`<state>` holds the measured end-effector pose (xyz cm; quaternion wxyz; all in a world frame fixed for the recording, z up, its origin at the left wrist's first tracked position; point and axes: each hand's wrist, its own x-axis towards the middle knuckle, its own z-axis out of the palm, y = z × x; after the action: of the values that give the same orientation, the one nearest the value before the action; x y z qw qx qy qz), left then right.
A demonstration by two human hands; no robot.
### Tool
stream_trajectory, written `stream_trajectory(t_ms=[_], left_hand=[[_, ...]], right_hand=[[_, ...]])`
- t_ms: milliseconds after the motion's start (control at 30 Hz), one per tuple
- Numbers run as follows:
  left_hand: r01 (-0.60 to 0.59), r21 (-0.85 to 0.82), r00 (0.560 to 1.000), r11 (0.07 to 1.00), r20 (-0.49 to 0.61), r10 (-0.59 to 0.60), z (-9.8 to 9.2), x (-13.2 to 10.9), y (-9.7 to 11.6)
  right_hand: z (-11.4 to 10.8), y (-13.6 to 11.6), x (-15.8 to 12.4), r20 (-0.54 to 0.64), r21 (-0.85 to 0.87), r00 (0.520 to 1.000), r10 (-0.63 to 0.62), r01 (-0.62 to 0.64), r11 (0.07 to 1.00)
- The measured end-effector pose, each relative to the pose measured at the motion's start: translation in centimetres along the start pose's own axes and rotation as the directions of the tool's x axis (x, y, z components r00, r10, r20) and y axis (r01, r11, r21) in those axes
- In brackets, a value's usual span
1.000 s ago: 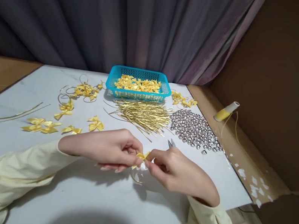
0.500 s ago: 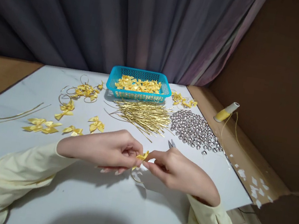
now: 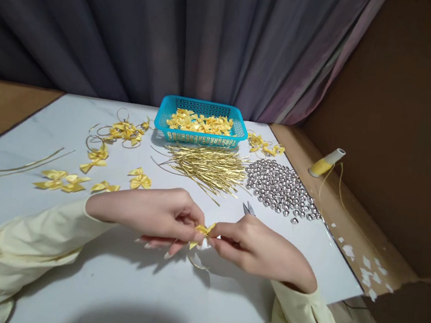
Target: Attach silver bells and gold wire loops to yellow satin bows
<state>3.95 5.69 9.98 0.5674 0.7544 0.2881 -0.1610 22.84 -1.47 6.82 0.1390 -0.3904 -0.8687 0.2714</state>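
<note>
White tabletop reaches back to a grey-purple curtain. Over its near half, the left hand pinches a small yellow bow between thumb and forefinger, its other fingers stretched loosely below. The right hand has thumb and forefinger pressed together at the bow's right side. The bow lies directly between the two sets of fingertips, its width running roughly from hand to hand; the left covers more of it, and one tail points down toward the person. A thin gold strand curves beneath; whether it joins the bow is hard to tell behind the fingers.

Just beyond the right knuckles show scissor tips. Past the left wrist lie loose yellow bows. Farther out sit a heap of gold ties, silver beads to its right, and a blue basket of bows behind. At far right stand a thread spool and, nearer, white scraps.
</note>
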Motion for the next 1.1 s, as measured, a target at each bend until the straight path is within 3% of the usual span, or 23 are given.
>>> stream_trajectory(t_ms=[200,400,733,1100], left_hand=[[-0.011,-0.115,0.992,0.993,0.125,0.026,-0.5,0.1,0.2],[-0.027,-0.115,0.989,0.993,0.144,0.044,-0.7,0.3,-0.2],[-0.057,0.013,0.997,0.998,0.056,0.057,-0.3,0.1,-0.1],[-0.016,0.065,0.993,0.998,-0.119,0.024,0.7,0.3,-0.1]], right_hand=[[-0.4,0.0,-0.1,0.007,0.069,1.000,-0.011,0.010,0.998],[-0.5,0.0,-0.1,0.021,0.085,1.000,0.002,-0.004,0.996],[-0.5,0.1,0.2,0.023,0.068,0.999,0.035,-0.037,0.997],[-0.5,0.1,0.4,-0.012,0.083,0.996,0.089,-0.087,0.993]])
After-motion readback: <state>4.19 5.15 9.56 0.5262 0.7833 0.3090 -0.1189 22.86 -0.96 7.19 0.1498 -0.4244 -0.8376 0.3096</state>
